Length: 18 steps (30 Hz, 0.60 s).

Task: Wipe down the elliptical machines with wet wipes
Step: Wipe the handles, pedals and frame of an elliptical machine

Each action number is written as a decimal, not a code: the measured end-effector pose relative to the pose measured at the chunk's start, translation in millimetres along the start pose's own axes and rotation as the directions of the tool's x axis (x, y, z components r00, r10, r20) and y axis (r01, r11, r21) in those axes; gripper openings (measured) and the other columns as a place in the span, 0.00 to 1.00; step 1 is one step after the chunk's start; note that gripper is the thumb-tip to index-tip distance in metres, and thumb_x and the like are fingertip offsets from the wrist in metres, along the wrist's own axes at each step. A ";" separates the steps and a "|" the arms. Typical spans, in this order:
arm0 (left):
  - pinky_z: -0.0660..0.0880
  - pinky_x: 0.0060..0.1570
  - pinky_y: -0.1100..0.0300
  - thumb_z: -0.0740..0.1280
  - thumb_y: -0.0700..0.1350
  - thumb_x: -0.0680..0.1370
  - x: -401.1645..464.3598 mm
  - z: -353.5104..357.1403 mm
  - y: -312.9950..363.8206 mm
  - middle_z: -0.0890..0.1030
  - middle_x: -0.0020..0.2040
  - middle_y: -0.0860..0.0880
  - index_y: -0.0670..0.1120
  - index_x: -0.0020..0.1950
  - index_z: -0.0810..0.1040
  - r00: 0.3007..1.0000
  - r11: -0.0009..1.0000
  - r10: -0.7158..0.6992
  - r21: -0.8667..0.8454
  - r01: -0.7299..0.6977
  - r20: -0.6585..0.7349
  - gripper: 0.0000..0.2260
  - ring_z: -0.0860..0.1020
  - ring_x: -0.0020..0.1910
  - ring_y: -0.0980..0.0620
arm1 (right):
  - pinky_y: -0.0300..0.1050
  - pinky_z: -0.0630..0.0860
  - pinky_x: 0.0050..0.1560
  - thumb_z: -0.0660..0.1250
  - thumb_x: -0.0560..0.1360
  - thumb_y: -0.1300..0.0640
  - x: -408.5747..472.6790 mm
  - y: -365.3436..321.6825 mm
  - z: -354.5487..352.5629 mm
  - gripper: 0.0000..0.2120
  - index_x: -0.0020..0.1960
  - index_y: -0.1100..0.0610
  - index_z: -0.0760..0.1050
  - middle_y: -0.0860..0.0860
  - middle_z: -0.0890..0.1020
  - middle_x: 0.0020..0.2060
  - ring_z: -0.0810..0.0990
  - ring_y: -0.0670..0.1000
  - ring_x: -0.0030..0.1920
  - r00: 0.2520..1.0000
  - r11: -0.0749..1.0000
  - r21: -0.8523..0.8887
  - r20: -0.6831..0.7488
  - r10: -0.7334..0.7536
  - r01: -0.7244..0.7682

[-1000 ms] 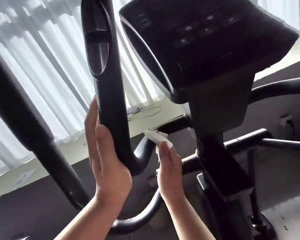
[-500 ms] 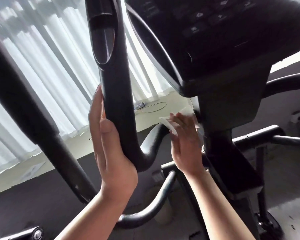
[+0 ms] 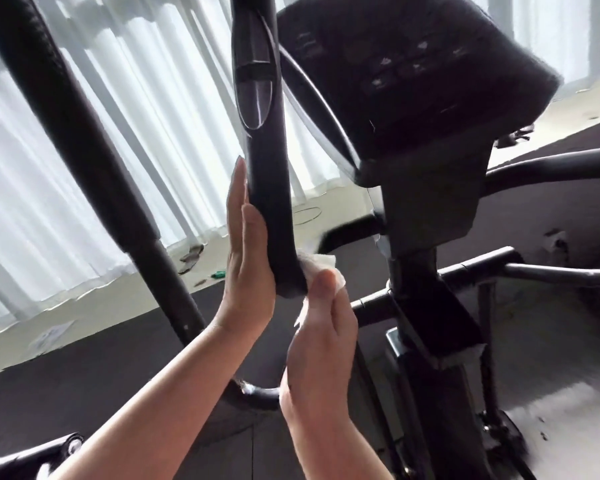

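Head view: left hand [image 3: 248, 258], fingers straight, pressed flat against upright handlebar [image 3: 267, 188]; right hand [image 3: 321, 336] pinching wet wipe [image 3: 317, 270] onto the bar's lower bend at its 12 o'clock; bar's long axis 12-to-6; console [image 3: 413, 81] at 1 o'clock.

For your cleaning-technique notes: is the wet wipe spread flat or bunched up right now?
Bunched. The wet wipe shows as a crumpled wad, pressed by the right hand against the handlebar.
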State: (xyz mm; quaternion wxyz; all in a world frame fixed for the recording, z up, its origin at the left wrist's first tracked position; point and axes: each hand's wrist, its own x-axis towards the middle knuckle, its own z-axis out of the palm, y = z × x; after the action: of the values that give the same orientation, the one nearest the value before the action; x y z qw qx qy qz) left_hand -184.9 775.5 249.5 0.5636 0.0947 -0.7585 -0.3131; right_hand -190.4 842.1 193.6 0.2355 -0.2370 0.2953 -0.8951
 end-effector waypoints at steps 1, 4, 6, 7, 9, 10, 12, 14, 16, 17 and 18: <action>0.56 0.75 0.63 0.50 0.59 0.83 -0.8 -3.6 3.7 0.63 0.75 0.59 0.58 0.73 0.59 0.998 0.999 -0.047 -0.018 0.048 0.048 0.18 0.60 0.75 0.64 | 0.43 0.74 0.60 0.52 0.85 0.54 -0.7 -6.8 -0.3 0.19 0.55 0.57 0.82 0.48 0.86 0.49 0.82 0.45 0.55 1.000 0.999 0.020 -0.010 0.027 -0.027; 0.54 0.78 0.50 0.50 0.62 0.82 -8.3 -14.2 15.1 0.63 0.78 0.59 0.61 0.75 0.59 0.968 0.979 -0.167 -0.084 0.185 0.185 0.21 0.60 0.76 0.60 | 0.43 0.71 0.61 0.53 0.84 0.52 -1.6 -26.7 0.4 0.21 0.49 0.56 0.84 0.50 0.86 0.48 0.83 0.46 0.55 0.995 0.978 0.189 -0.027 0.099 -0.093; 0.54 0.77 0.51 0.49 0.66 0.79 -13.6 -20.8 23.6 0.63 0.76 0.63 0.58 0.79 0.55 0.946 0.969 -0.196 -0.096 0.227 0.259 0.29 0.60 0.75 0.64 | 0.43 0.72 0.57 0.56 0.81 0.45 -1.4 -43.7 6.3 0.20 0.47 0.51 0.85 0.47 0.86 0.44 0.83 0.45 0.49 0.997 0.964 0.265 -0.076 0.023 -0.002; 0.55 0.76 0.53 0.49 0.68 0.77 -15.1 -24.5 27.0 0.65 0.74 0.67 0.59 0.79 0.54 0.937 0.966 -0.204 -0.095 0.239 0.285 0.32 0.62 0.73 0.67 | 0.42 0.72 0.55 0.57 0.80 0.43 0.3 -52.1 12.5 0.19 0.49 0.49 0.85 0.44 0.85 0.44 0.82 0.43 0.48 0.991 0.961 0.248 -0.089 -0.103 0.122; 0.55 0.75 0.53 0.48 0.73 0.75 -13.9 -33.2 35.6 0.67 0.71 0.71 0.63 0.76 0.57 0.928 0.959 -0.227 -0.098 0.266 0.295 0.31 0.64 0.70 0.70 | 0.40 0.72 0.60 0.56 0.83 0.47 12.9 -57.1 24.0 0.17 0.61 0.50 0.80 0.44 0.81 0.57 0.79 0.44 0.60 0.885 0.885 0.017 -0.039 -0.464 0.465; 0.54 0.76 0.51 0.46 0.72 0.76 -11.2 -38.3 39.3 0.66 0.72 0.69 0.63 0.75 0.59 0.928 0.954 -0.239 -0.108 0.279 0.284 0.29 0.64 0.71 0.70 | 0.40 0.69 0.66 0.56 0.84 0.53 22.3 -50.7 28.6 0.16 0.67 0.54 0.75 0.48 0.77 0.66 0.73 0.47 0.68 0.800 0.785 -0.155 0.069 -0.597 0.599; 0.53 0.77 0.48 0.44 0.66 0.74 -3.3 -48.6 45.5 0.66 0.75 0.64 0.63 0.73 0.63 0.930 0.940 -0.262 -0.150 0.306 0.258 0.28 0.65 0.72 0.66 | 0.43 0.66 0.71 0.56 0.83 0.63 44.3 -25.8 29.9 0.18 0.72 0.59 0.68 0.55 0.67 0.74 0.64 0.50 0.75 0.687 0.561 -0.411 0.293 -0.665 0.719; 0.55 0.76 0.48 0.44 0.66 0.74 3.9 -56.1 51.9 0.67 0.75 0.62 0.61 0.73 0.64 0.926 0.930 -0.267 -0.182 0.320 0.266 0.29 0.65 0.73 0.63 | 0.47 0.68 0.71 0.52 0.81 0.66 53.0 -6.0 26.8 0.21 0.74 0.59 0.65 0.55 0.64 0.75 0.61 0.48 0.76 0.638 0.442 -0.497 0.348 -0.687 0.747; 0.57 0.76 0.49 0.45 0.66 0.74 6.6 -59.3 55.7 0.67 0.74 0.62 0.60 0.74 0.63 0.920 0.933 -0.260 -0.170 0.318 0.292 0.30 0.65 0.73 0.63 | 0.50 0.68 0.72 0.51 0.79 0.66 49.3 5.9 22.2 0.23 0.73 0.62 0.64 0.54 0.66 0.73 0.63 0.48 0.76 0.582 0.383 -0.504 0.328 -0.744 0.774; 0.57 0.76 0.50 0.44 0.66 0.74 5.9 -59.1 57.1 0.67 0.74 0.62 0.61 0.74 0.63 0.914 0.932 -0.267 -0.161 0.326 0.306 0.30 0.65 0.73 0.64 | 0.52 0.67 0.72 0.51 0.79 0.68 45.4 11.4 18.0 0.23 0.73 0.63 0.65 0.55 0.67 0.73 0.64 0.50 0.75 0.558 0.363 -0.495 0.332 -0.760 0.789; 0.57 0.76 0.50 0.44 0.66 0.74 4.6 -58.7 57.7 0.67 0.74 0.63 0.62 0.73 0.63 0.908 0.931 -0.272 -0.153 0.333 0.318 0.29 0.65 0.72 0.64 | 0.53 0.67 0.72 0.51 0.78 0.69 41.2 17.6 13.0 0.23 0.72 0.64 0.65 0.54 0.67 0.73 0.64 0.51 0.75 0.536 0.337 -0.494 0.344 -0.771 0.802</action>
State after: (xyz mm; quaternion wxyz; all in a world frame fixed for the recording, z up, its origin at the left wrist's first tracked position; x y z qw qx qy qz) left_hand -120.7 797.0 296.7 0.3965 0.1063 -0.7732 -0.4834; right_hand -210.1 801.0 203.3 -0.3056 -0.4322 0.4048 -0.7456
